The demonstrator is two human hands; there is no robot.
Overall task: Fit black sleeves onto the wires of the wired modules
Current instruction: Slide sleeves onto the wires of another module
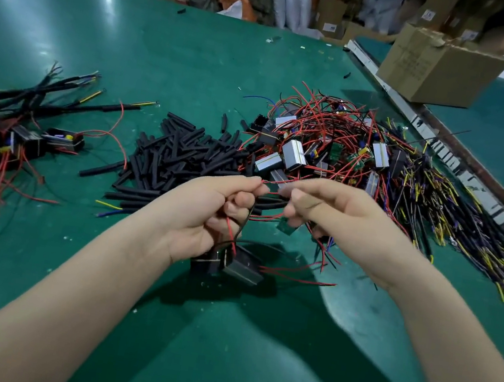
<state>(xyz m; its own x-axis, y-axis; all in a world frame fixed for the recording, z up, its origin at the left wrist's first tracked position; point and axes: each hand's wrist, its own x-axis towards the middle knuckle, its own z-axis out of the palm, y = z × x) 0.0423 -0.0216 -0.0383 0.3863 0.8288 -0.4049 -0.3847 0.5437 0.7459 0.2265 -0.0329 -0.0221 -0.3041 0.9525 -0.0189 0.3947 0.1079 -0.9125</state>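
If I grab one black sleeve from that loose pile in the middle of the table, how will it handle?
Probably light and fairly soft: the black sleeves are short, thin tubes lying every which way. Being round, one may roll on the smooth green table. Some look slightly bent, so expect flex rather than stiffness.

Green table, black sleeves (red wires).

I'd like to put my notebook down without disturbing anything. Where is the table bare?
The green table is bare beyond the pile of black sleeves, and near the person between the forearms. It is crowded around the tangle of wired modules, the finished bundle and the yellow-tipped wires beside the cardboard box.
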